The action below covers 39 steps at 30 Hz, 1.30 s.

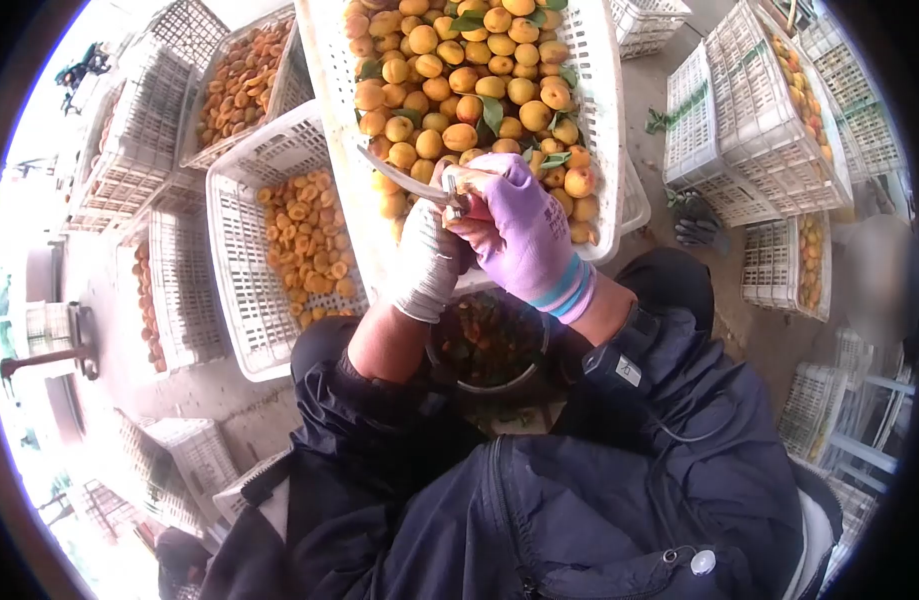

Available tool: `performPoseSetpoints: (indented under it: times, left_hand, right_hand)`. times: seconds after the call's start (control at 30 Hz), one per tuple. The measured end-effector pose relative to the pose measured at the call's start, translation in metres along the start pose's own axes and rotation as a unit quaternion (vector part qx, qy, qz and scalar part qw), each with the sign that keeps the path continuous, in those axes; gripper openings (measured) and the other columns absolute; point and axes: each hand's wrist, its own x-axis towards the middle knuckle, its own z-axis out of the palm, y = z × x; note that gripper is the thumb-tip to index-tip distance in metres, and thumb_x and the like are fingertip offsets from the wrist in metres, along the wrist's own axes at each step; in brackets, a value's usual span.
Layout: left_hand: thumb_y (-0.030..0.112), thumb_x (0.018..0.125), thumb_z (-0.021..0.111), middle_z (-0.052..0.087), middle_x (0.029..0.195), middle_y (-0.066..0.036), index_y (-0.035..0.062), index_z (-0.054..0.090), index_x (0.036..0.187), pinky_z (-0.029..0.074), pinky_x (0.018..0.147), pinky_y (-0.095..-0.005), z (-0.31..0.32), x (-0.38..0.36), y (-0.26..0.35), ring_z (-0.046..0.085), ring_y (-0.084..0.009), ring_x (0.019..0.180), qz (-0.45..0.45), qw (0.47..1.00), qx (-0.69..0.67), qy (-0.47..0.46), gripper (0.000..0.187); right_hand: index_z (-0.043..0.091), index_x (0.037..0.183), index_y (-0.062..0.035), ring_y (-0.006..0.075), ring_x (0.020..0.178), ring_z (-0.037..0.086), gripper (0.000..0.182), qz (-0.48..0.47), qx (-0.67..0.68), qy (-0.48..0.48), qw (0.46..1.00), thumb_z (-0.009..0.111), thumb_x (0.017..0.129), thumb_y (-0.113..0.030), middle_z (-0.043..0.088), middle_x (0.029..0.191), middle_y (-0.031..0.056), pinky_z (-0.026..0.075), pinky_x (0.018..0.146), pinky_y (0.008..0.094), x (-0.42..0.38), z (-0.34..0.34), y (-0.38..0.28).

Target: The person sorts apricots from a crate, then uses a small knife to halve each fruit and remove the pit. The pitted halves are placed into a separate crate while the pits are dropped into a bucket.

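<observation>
My right hand (pixel 527 235), in a purple glove with bare fingertips, is closed around the base of a knife (pixel 404 180). Its curved blade points up and to the left, over the near left part of the apricots. My left hand (pixel 424 262), in a white knit glove, is closed and pressed against the right at the knife's base. What sits inside its fingers is hidden. Just beyond both hands, whole apricots (pixel 449 85) with some green leaves fill a white plastic crate (pixel 604 120).
Halved apricots (pixel 304 240) lie in a white crate (pixel 234 260) at left. Between my knees stands a bucket (pixel 489 385) with dark scraps. Stacked crates (pixel 744 110) with fruit rise at right, a dark glove (pixel 697 220) beside them. More fruit crates (pixel 144 130) stand at left.
</observation>
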Motion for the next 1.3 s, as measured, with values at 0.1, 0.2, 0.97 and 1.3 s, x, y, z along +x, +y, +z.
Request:
performPoseSetpoints:
  times: [0.1,0.2,0.97,1.3]
  left_hand:
    - [0.053,0.093,0.052,0.063,0.104,-0.008,0.0048,0.052,0.125,0.053,0.081,-0.0313,0.019,-0.007,0.015,0.062,-0.0190,0.099,-0.085,0.992,-0.092,0.010,0.058]
    - [0.063,0.090,0.051,0.063,0.095,-0.005,0.0025,0.052,0.125,0.051,0.063,-0.0237,0.007,0.007,0.024,0.062,-0.0144,0.082,-0.079,0.983,-0.072,-0.148,0.070]
    - [0.038,0.097,0.052,0.057,0.072,-0.002,0.0041,0.058,0.099,0.036,0.048,-0.0200,0.010,-0.016,0.029,0.050,-0.0097,0.054,-0.013,0.987,0.155,-0.029,0.035]
    - [0.055,0.096,0.046,0.050,0.063,-0.001,0.0078,0.058,0.104,0.027,0.043,-0.0204,0.032,-0.025,0.037,0.042,-0.0089,0.049,-0.110,0.979,0.158,-0.069,0.050]
  right_hand:
    - [0.060,0.111,-0.0037,0.0191,0.076,0.058,0.025,0.039,0.075,0.040,0.996,0.065,0.091,-0.017,0.060,0.093,0.0055,0.049,0.067,0.0290,0.008,-0.003,0.011]
    - [0.058,0.121,-0.0085,0.0041,0.069,0.055,0.039,0.373,0.438,-0.010,0.818,0.052,0.099,-0.040,0.063,0.097,-0.0007,0.040,0.056,0.0149,0.011,-0.022,0.016]
    - [0.053,0.126,-0.0043,0.0063,0.097,0.052,0.036,0.250,0.363,-0.072,0.895,0.057,0.098,-0.028,0.057,0.109,-0.0001,0.044,0.086,0.0214,0.007,-0.034,0.010]
    - [0.055,0.120,-0.0016,0.0105,0.092,0.058,0.038,0.240,0.296,-0.057,0.923,0.065,0.093,-0.026,0.063,0.100,0.0039,0.048,0.082,0.0259,0.003,-0.030,0.012]
